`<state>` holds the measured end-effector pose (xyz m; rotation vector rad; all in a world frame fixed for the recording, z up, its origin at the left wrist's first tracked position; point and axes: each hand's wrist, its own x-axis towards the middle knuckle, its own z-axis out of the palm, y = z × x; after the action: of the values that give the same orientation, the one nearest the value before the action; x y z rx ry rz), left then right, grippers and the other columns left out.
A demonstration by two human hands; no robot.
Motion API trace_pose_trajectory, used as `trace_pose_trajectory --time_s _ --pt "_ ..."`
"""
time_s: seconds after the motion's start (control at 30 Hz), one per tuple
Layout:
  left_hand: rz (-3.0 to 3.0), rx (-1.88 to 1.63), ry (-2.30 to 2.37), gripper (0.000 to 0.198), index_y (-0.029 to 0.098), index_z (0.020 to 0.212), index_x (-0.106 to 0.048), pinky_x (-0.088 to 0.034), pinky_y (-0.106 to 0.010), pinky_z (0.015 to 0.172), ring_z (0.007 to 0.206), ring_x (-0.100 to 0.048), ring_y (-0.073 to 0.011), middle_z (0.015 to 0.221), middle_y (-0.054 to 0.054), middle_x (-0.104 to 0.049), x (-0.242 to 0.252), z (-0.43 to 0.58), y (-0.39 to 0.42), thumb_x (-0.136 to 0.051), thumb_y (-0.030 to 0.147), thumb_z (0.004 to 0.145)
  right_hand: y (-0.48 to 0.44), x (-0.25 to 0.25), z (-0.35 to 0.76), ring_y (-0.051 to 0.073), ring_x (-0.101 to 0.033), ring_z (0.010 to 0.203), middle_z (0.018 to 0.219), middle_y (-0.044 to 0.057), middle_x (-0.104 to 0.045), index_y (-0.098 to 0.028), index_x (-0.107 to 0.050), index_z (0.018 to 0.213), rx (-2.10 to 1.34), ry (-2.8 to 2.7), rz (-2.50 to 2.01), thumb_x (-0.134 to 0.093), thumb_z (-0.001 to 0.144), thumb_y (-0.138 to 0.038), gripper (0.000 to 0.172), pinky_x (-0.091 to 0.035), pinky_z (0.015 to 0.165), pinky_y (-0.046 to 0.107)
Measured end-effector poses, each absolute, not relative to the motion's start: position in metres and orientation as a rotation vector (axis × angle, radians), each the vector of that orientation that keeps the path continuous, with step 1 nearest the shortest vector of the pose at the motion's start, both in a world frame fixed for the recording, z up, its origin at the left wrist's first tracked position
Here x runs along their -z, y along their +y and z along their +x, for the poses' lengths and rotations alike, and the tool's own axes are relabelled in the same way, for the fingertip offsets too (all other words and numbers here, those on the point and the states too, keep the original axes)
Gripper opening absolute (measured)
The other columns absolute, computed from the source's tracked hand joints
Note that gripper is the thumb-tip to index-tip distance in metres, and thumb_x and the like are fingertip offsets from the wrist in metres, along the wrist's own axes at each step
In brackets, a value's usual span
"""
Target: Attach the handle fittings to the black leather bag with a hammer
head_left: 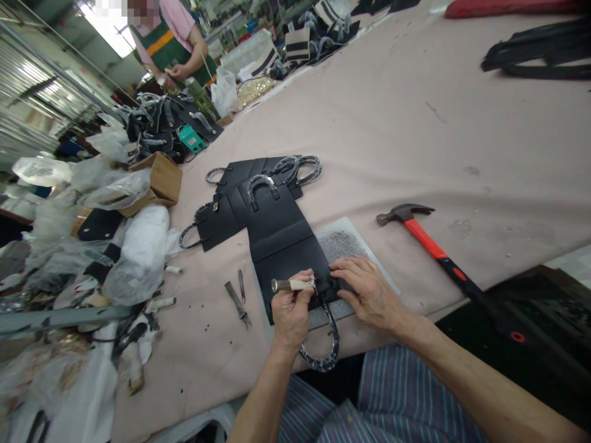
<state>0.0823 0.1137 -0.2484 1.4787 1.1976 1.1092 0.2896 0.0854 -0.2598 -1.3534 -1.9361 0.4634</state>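
Note:
My left hand [289,312] is closed round a small metal punch tool [292,285] with a tape-wrapped shaft, its tip against a black leather bag panel [282,246]. My right hand [364,289] lies flat, fingers stretched, pressing the panel's near end where a plastic-wrapped curved handle [323,344] hangs over the table edge. The panel rests on a grey speckled pad [344,243]. More black panels with wrapped handles [258,184] lie just beyond.
A red-handled hammer [434,249] lies to the right on the pink table [415,135]. Two small metal tools [237,298] lie left of my hand. Plastic bags, a cardboard box [161,178] and clutter fill the left. A person in a green apron [173,40] stands far back.

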Motion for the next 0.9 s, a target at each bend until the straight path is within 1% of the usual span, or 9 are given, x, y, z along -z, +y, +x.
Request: trace_pose_trajectory --time_s 0.27,0.5,0.73,0.9 --pt "1.461 -1.064 1.227 0.015 0.019 0.102 -0.076 -0.054 -0.038 0.104 0.110 -0.072 -0.0232 0.114 -0.008 -0.078 0.2408 0.0848 0.1144 -0.068 0.025 0.092 0.0849 0.2603 0.2895 0.031 -0.054 0.122 0.131 0.011 -0.063 -0.020 -0.060 0.117 -0.444 -1.944 -1.354 -0.056 0.091 -0.016 0.027 -0.037 0.110 0.057" --pt "1.379 -1.090 1.232 0.017 0.019 0.103 -0.077 -0.054 -0.039 0.103 0.111 -0.072 -0.0245 0.116 -0.010 -0.077 0.2417 0.0849 0.1136 -0.067 0.028 0.092 0.0848 0.2637 0.2898 0.030 -0.053 0.124 0.131 0.009 -0.063 -0.021 -0.059 0.118 -0.438 -1.952 -1.358 -0.056 0.093 -0.018 0.026 -0.036 0.111 0.055" --pt "1.410 -1.079 1.257 0.016 0.021 0.103 -0.077 -0.054 -0.036 0.103 0.111 -0.072 -0.0220 0.115 -0.007 -0.078 0.2413 0.0860 0.1141 -0.067 0.026 0.092 0.0846 0.2643 0.2896 0.029 -0.053 0.124 0.131 0.010 -0.063 -0.020 -0.059 0.118 -0.441 -1.950 -1.360 -0.056 0.094 -0.018 0.025 -0.035 0.111 0.055" --pt "1.498 -1.052 1.288 0.016 0.020 0.102 -0.078 -0.055 -0.036 0.103 0.109 -0.073 -0.0219 0.112 -0.006 -0.079 0.2378 0.0891 0.1156 -0.067 0.023 0.090 0.0849 0.2634 0.2899 0.030 -0.053 0.124 0.131 0.010 -0.063 -0.020 -0.059 0.118 -0.438 -1.955 -1.357 -0.056 0.094 -0.018 0.024 -0.036 0.110 0.055"
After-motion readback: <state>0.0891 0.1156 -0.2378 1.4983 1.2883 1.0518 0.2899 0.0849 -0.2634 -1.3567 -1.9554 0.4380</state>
